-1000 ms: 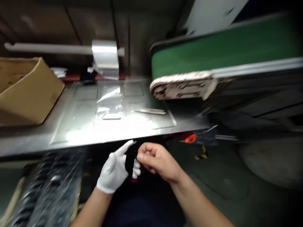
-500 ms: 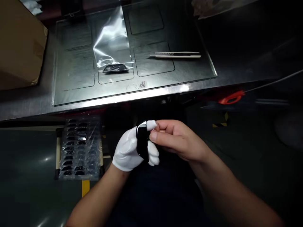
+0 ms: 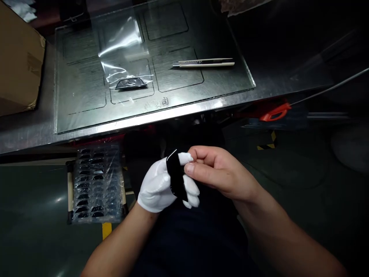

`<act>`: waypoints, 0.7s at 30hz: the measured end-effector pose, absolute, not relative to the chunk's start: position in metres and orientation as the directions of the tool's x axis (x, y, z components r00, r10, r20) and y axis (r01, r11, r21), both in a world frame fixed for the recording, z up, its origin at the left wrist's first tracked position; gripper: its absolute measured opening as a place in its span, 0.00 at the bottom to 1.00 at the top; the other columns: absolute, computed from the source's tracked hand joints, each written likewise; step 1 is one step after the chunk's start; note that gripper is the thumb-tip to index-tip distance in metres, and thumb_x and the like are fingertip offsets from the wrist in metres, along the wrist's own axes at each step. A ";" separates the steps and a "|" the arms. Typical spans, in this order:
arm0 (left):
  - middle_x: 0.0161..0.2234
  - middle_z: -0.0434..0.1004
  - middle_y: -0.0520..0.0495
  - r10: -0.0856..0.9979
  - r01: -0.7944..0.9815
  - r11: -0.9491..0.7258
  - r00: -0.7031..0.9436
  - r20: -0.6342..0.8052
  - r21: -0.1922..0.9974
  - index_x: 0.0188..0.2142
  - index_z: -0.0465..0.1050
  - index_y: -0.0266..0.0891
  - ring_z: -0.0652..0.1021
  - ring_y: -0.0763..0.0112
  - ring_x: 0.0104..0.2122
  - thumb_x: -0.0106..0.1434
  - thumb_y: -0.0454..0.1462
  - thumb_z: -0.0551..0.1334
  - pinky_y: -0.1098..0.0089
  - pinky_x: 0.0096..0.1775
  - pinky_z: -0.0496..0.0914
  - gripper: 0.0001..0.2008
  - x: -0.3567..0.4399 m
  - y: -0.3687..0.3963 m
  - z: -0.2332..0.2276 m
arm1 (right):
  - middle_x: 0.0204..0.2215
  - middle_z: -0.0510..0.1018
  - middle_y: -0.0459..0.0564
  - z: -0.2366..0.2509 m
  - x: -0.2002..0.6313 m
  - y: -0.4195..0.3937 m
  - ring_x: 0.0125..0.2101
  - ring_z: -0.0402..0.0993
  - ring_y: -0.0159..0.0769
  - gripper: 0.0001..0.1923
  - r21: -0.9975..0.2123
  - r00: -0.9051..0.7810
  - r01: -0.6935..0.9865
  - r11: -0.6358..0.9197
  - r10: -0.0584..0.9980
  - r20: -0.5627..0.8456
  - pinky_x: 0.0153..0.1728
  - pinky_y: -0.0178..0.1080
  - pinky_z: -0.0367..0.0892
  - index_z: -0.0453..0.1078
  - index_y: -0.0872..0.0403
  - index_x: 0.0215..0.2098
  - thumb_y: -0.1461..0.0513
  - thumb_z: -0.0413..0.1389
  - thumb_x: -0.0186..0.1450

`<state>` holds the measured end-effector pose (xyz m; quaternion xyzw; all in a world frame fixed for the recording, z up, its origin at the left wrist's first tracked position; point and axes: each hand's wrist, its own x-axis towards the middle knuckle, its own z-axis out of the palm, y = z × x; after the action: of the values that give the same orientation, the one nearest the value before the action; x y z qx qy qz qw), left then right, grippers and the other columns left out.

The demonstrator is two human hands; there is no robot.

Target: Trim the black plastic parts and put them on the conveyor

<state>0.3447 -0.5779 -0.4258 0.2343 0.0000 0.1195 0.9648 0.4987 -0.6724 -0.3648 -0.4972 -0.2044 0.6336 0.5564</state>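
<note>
My left hand (image 3: 157, 188), in a white glove, grips a thin, glossy black panel (image 3: 176, 177) with angled ends. Its thumb lies on the near face and the gloved fingers reach behind. The panel stands on edge, tilted, in front of my body below the bench edge. My right hand (image 3: 215, 169) is bare and closed, thumb against forefinger, right beside the panel's right edge and the gloved fingertip. What the right fingers pinch, if anything, is hidden. On the bench, a similar black piece (image 3: 131, 83) lies in a clear plastic bag (image 3: 123, 50).
Tweezers (image 3: 204, 63) lie on the glass sheet (image 3: 129, 109) covering the metal bench. A cardboard box (image 3: 20, 57) stands at left. Lower left, a clear tray (image 3: 96, 184) holds several black pieces. A red handle (image 3: 275, 112) with a cable hangs under the bench at right.
The black panel has tilted slightly and its bright reflection has faded. Both hands stay close together. The bench has shifted a little left in view as the camera turned.
</note>
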 end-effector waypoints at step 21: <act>0.35 0.87 0.49 0.409 -0.283 0.819 0.898 -0.162 0.499 0.52 0.80 0.51 0.86 0.67 0.31 0.63 0.52 0.71 0.77 0.26 0.76 0.20 0.343 -0.567 -0.421 | 0.57 0.76 0.45 -0.490 0.648 -0.746 0.48 0.74 0.43 0.16 -0.941 0.965 0.064 -0.333 0.262 -0.028 0.45 0.49 0.74 0.65 0.38 0.52 0.46 0.60 0.70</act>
<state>0.3434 -0.5674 -0.4211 0.2384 0.1318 0.1833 0.9446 0.6485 -0.7462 -0.4901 -0.8118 -0.1002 0.0871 0.5687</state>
